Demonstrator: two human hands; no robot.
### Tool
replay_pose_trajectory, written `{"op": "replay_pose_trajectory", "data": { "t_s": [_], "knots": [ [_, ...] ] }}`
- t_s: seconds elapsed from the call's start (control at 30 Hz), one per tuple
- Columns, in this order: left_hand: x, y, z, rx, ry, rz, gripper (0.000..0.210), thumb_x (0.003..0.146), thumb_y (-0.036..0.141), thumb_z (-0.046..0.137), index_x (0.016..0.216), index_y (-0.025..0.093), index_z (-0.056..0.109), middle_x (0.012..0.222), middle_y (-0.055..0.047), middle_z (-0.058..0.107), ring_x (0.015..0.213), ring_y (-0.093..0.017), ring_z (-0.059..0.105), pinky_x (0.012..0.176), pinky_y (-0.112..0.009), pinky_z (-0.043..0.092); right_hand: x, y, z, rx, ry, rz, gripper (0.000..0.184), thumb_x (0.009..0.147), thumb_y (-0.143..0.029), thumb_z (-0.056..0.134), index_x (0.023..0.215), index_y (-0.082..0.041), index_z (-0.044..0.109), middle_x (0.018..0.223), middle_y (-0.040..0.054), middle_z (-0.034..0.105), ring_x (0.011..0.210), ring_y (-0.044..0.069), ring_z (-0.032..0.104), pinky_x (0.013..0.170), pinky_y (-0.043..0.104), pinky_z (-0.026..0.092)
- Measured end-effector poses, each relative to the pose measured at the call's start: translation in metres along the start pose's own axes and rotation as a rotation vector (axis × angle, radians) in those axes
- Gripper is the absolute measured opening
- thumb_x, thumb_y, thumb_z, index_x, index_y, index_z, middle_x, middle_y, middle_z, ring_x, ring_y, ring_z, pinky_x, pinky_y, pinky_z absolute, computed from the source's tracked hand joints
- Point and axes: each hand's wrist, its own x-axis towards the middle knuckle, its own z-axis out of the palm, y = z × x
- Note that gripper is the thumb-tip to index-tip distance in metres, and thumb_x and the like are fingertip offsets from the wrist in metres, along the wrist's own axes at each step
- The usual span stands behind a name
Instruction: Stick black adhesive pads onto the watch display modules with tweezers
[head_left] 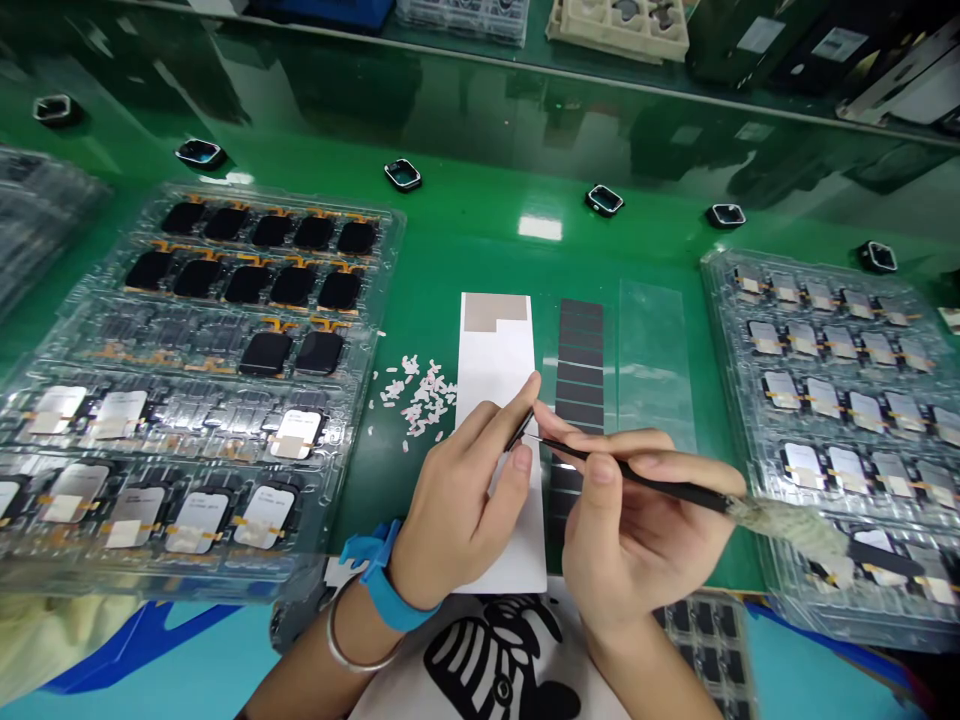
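My left hand [469, 490], with a blue strap and a bangle at the wrist, pinches a small dark flat part [519, 430] seen nearly edge-on between thumb and fingers. My right hand [652, 530] is closed around black tweezers [682, 490] whose rear end is wrapped in pale tape. Their tip meets the held part near its edge; whether it grips anything there is too small to tell. Under both hands lies a white sheet [491, 385] with a beige patch at its top. Beside it is a strip of dark adhesive pieces [581, 395].
On the left a clear tray [386, 260] carries black and silver screen modules; another clear tray [720, 300] with silver-backed modules stands right. Small white scraps [427, 400] lie left of the sheet, and a clear film [652, 350] lies right. Several watch cases [403, 175] line the back.
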Motion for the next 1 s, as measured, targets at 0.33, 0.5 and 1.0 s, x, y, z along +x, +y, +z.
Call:
{"op": "replay_pose_trajectory", "data": {
  "t_s": [0.33, 0.5, 1.0],
  "knots": [
    [0.0006, -0.0001, 0.0002, 0.015, -0.004, -0.006, 0.048, 0.103, 0.023, 0.037, 0.151, 0.015, 0.039, 0.097, -0.005, 0.059, 0.084, -0.015, 0.057, 0.074, -0.026, 0.045, 0.0011, 0.0011, 0.0001, 0.011, 0.004, -0.002, 0.029, 0.085, 0.004, 0.055, 0.1, -0.02, 0.05, 0.085, 0.0008, 0.066, 0.079, 0.015, 0.072, 0.08, 0.042, 0.068],
    [-0.0004, 0.0008, 0.0, 0.039, 0.0, -0.014, 0.047, 0.104, 0.023, 0.037, 0.15, 0.016, 0.041, 0.095, -0.004, 0.057, 0.081, -0.014, 0.055, 0.072, -0.026, 0.044, 0.001, 0.0019, -0.0007, 0.0, -0.007, -0.013, 0.03, 0.084, 0.005, 0.055, 0.1, -0.019, 0.05, 0.086, 0.0004, 0.066, 0.083, 0.016, 0.073, 0.08, 0.04, 0.068],
    [-0.001, -0.0012, 0.0002, 0.053, -0.003, -0.012, 0.048, 0.104, 0.025, 0.034, 0.151, 0.017, 0.039, 0.092, -0.004, 0.056, 0.075, -0.016, 0.053, 0.069, -0.028, 0.044, 0.0002, 0.0022, -0.004, 0.016, -0.079, -0.078, 0.037, 0.078, 0.012, 0.056, 0.101, -0.016, 0.051, 0.09, 0.0022, 0.067, 0.088, 0.018, 0.074, 0.086, 0.046, 0.068]
  ]
}}
